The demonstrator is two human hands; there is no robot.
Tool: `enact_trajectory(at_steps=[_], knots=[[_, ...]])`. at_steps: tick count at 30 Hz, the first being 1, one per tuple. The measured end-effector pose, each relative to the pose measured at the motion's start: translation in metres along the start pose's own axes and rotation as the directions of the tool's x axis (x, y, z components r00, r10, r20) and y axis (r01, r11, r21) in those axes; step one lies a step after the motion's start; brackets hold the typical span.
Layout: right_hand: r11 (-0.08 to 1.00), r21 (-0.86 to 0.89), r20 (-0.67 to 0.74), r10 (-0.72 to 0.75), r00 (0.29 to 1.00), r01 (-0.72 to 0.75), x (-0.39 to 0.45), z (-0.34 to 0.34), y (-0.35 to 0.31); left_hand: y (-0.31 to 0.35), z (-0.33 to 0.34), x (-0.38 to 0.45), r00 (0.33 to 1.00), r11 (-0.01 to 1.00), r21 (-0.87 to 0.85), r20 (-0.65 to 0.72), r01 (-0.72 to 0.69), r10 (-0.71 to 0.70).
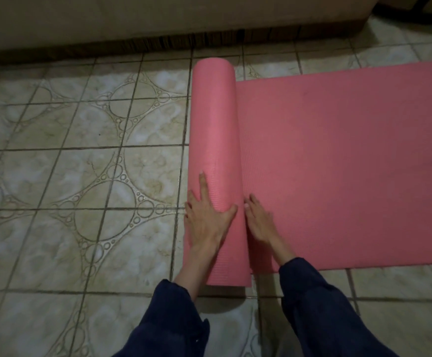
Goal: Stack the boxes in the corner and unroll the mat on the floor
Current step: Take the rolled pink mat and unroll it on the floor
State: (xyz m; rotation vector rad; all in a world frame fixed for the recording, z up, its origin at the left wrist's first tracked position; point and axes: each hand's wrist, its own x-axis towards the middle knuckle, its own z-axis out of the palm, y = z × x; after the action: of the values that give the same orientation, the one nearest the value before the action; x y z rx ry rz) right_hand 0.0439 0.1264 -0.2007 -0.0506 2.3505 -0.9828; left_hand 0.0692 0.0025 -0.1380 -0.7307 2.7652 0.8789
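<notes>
A pink mat (343, 161) lies partly unrolled on the tiled floor, its flat part stretching to the right. The rolled part (215, 140) runs from near to far in the middle of the view. My left hand (207, 217) rests on the near end of the roll, fingers spread and straight, thumb over its top. My right hand (258, 220) lies flat on the unrolled mat right beside the roll, fingertips touching its base. No boxes are in view.
Patterned beige floor tiles (81, 163) extend to the left of the roll. A pale sofa base (158, 19) runs along the far side, with a dark gap beneath it. Something dark sits at the top right corner (416, 11).
</notes>
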Motion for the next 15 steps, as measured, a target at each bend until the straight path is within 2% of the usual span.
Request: enact_trajectory(at_steps=[2,4,9,11,13,15], knots=[[0.974,0.226,-0.017,-0.021,1.0,0.024,-0.009,0.008,-0.018,-0.011,-0.011,0.001,1.0,1.0,-0.002,-0.004,-0.015,0.015],[0.934,0.355,-0.013,-0.04,0.999,0.042,-0.014,0.015,-0.035,-0.026,-0.023,0.001,0.999,1.0,0.01,-0.031,-0.027,0.027],[0.907,0.387,0.019,-0.186,0.982,0.164,-0.014,0.045,-0.077,-0.066,-0.051,0.006,0.998,0.999,-0.018,-0.053,0.028,-0.029],[0.914,0.356,0.029,-0.22,0.975,0.196,-0.009,0.063,-0.09,-0.084,-0.059,0.012,0.999,0.998,-0.036,-0.018,0.046,-0.047],[0.934,0.334,0.074,-0.159,0.984,0.126,-0.002,0.079,-0.102,-0.102,-0.064,0.019,0.998,0.996,-0.079,0.048,0.049,-0.045],[0.962,0.26,0.175,-0.132,0.976,0.084,0.002,0.097,-0.11,-0.116,-0.067,0.02,0.997,0.997,-0.069,0.07,0.036,-0.031]])
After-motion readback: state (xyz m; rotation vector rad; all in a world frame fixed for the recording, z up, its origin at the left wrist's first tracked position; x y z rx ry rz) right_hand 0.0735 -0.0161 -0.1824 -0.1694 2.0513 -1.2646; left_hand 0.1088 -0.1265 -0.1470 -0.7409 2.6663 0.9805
